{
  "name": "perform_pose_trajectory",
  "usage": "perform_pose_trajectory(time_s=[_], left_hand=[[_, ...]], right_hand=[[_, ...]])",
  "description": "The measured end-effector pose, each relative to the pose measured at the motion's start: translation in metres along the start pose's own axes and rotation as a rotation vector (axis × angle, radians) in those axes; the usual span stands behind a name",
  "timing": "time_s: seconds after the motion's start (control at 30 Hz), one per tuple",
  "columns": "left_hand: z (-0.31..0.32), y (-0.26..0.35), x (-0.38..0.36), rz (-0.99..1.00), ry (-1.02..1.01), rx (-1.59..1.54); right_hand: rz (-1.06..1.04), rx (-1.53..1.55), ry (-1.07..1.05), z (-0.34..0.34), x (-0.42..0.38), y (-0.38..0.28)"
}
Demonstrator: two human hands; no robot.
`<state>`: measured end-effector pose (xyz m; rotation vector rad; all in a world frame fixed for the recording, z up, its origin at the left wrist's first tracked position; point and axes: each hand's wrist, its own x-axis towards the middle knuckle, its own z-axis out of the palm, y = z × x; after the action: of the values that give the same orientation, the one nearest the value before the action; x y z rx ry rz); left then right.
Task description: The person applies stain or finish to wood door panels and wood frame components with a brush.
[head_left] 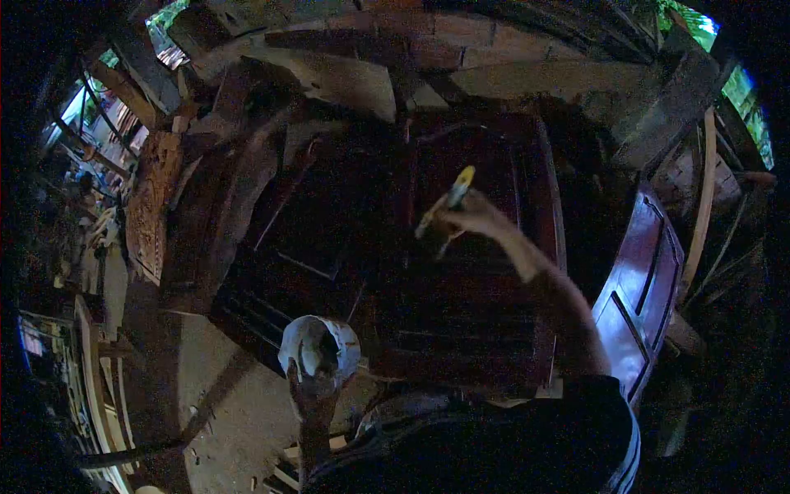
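Note:
A paintbrush (463,183) is held in my right hand (473,218), its yellow-tipped handle pointing up and away and its other end slanting down to the left. This hand is over a dark reddish-brown panelled door (477,300), at its upper middle, and is slightly blurred. Low in the view, my left hand (309,389) grips a whitish round tub (349,350) at its near side. The tub's open mouth faces up, with a dark hollow on the right; its contents are too dim to make out. Beside the first door, a second dark panelled door (317,239) leans at an angle.
A glossy panelled door (629,305) stands tilted on the right, reflecting light. At the left is a carved brown wooden panel (152,206). Boards (346,82) lean along the back brick wall (494,49). Lengths of timber (90,370) lie at the lower left beside the dirt floor (222,387).

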<state>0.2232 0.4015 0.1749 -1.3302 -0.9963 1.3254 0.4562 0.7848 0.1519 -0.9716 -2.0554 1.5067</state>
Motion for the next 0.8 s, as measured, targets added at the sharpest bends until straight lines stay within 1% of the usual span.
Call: perform_pose_trajectory(time_s=[0.03, 0.07, 0.13, 0.17, 0.2, 0.23, 0.27, 0.3, 0.33, 0.37, 0.4, 0.47, 0.5, 0.57, 0.63, 0.67, 0.7, 0.77, 0.8], left_hand=[[0.001, 0.002, -0.001, -0.012, 0.005, -0.006], [0.001, 0.003, -0.001, 0.004, 0.013, 0.016], [0.002, 0.0, 0.001, 0.019, 0.016, 0.044], [-0.001, -0.002, 0.003, 0.016, 0.022, 0.065], [-0.002, -0.001, 0.005, 0.012, 0.024, 0.082], [-0.003, 0.0, 0.008, 0.009, 0.026, 0.099], [-0.004, 0.007, 0.011, -0.272, 0.109, -0.705], [-0.005, 0.01, 0.014, -0.551, 0.192, -1.51], [-0.007, 0.006, 0.016, -0.555, 0.188, -1.503], [-0.01, -0.004, 0.018, -0.514, 0.184, -1.413], [-0.011, -0.008, 0.018, -0.472, 0.178, -1.327], [-0.007, 0.004, 0.013, -0.466, 0.163, -1.322], [-0.003, 0.014, 0.01, -0.461, 0.156, -1.319], [0.003, 0.034, 0.005, -0.46, 0.143, -1.318], [-0.001, 0.032, 0.005, -0.464, 0.132, -1.322], [-0.008, 0.017, 0.006, -0.455, 0.039, -1.341], [-0.01, 0.015, 0.006, -0.45, -0.008, -1.353], [-0.012, 0.016, 0.005, -0.459, -0.088, -1.398], [-0.013, 0.018, 0.005, -0.475, -0.12, -1.433]], right_hand=[[0.051, -0.031, -0.022, -0.025, 0.005, 0.002], [-0.034, -0.295, -0.012, -0.053, 0.022, 0.022], [-0.049, -0.507, 0.142, -0.085, 0.052, 0.024], [0.022, -0.452, 0.285, -0.097, 0.064, 0.022], [0.016, -0.446, 0.287, -0.109, 0.085, 0.029], [-0.052, -0.613, 0.417, -0.119, 0.11, 0.046], [-0.119, -0.779, 0.547, -0.124, 0.126, 0.055], [-0.127, -0.774, 0.55, -0.121, 0.13, 0.046], [-0.047, -0.863, 0.568, -0.113, 0.133, 0.033], [0.035, -0.95, 0.584, -0.104, 0.134, 0.02], [0.033, -0.946, 0.579, -0.095, 0.135, 0.019], [-0.092, -1.024, 0.403, -0.074, 0.13, 0.021], [-0.088, -1.023, 0.396, -0.064, 0.124, 0.024], [-0.55, -1.188, 0.199, -0.041, 0.107, 0.029], [-0.735, -1.08, 0.087, -0.02, 0.071, 0.018], [-0.808, -1.038, 0.023, -0.007, 0.053, 0.015], [-0.879, -0.994, -0.041, 0.006, 0.034, 0.01], [-0.721, -0.805, -0.221, 0.021, -0.011, -0.03], [-0.72, -0.805, -0.224, 0.025, -0.017, -0.035]])
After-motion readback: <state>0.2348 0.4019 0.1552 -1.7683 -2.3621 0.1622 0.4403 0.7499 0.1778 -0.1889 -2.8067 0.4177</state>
